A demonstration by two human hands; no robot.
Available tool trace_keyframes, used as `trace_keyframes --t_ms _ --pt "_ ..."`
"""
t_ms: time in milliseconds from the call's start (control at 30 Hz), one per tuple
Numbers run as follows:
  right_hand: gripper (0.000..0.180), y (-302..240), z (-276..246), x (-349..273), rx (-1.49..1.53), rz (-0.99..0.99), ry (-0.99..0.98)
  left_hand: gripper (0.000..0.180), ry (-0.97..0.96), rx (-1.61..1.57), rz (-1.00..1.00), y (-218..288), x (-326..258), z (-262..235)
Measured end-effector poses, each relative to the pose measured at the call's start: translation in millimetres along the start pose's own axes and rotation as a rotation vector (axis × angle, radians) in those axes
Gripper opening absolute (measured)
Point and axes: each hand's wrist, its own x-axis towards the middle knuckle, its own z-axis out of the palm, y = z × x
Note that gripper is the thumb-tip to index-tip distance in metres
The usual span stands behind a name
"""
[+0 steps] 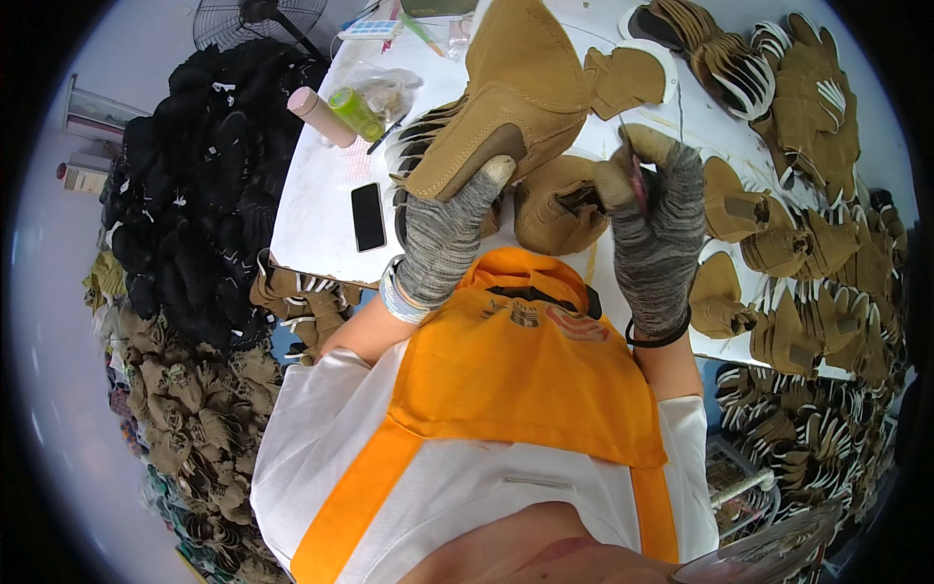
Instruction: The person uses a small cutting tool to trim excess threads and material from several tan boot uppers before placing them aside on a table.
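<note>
My left hand (449,229), in a grey knitted glove, grips a brown shoe upper (530,83) and holds it tilted up above the table. Its thumb presses on a darker brown patch, and a fanned edge of strips shows at the left of the upper. My right hand (657,209), gloved alike, is closed in front of the table, apart from that upper. A thin dark line and a bit of pink show at its fingers, but what it holds is unclear. Between both hands, another brown upper (559,209) lies on the table, its opening facing me.
On the white table (321,200) lie a black phone (368,217), a pink bottle (321,117) and a green cup (355,114). Stacks of brown uppers (798,243) line the right side. A black pile (195,195) and a fan (258,15) are at left.
</note>
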Motion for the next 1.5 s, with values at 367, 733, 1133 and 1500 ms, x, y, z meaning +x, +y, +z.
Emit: trace_keyframes --t_ms 367,733,1133,1500 --pt "0.014 10.8 1.1 2.3 -0.241 -0.152 -0.077 0.038 0.037 0.093 0.207 -13.7 -2.6 6.9" --pt "0.014 14.4 16.1 -4.9 -0.343 -0.256 -0.165 0.031 0.072 0.354 0.454 -34.2 2.6 11.3" --pt "0.014 17.9 10.5 1.4 -0.371 -0.349 -0.105 0.030 0.053 0.449 0.471 -34.8 4.1 11.6" --pt "0.023 16.3 11.9 -2.6 -0.454 -0.289 -0.233 0.031 0.016 0.445 0.438 -41.4 7.3 7.7"
